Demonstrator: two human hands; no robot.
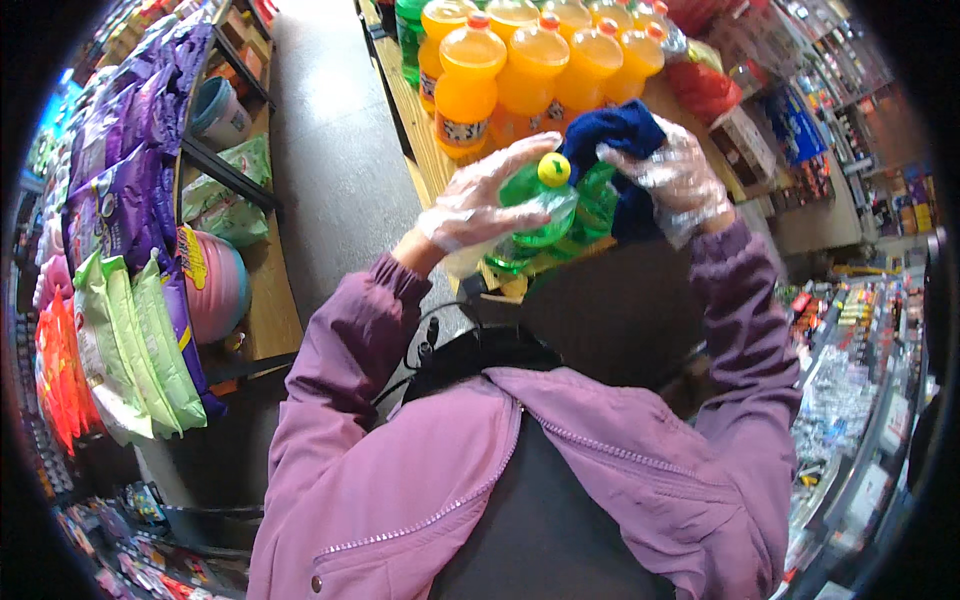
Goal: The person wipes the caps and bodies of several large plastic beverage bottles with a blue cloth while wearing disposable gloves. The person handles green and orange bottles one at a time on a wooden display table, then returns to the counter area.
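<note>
My left hand (pixel 487 199), in a clear plastic glove, grips a green soda bottle (pixel 536 236) with a yellow cap (pixel 553 169). The bottle stands tilted over the front corner of a wooden shelf (pixel 411 112). Beside it, my right hand (pixel 679 176), gloved the same way, holds a dark blue cloth (pixel 619 131) that is bunched near the green plastic. Part of the cloth hangs down below my right fingers. Green plastic also shows between the two hands; whether it is a second bottle I cannot tell. Just beyond stand several orange soda bottles (pixel 469 90) with red caps.
More green bottles (pixel 410 41) stand at the shelf's far left. To the right are a red bag (pixel 701 94) and a box (pixel 742 142). Across the grey aisle floor (pixel 322 97), a left-hand rack holds purple packs (pixel 116 195), light green packs (pixel 142 352) and a pink tub (pixel 217 289).
</note>
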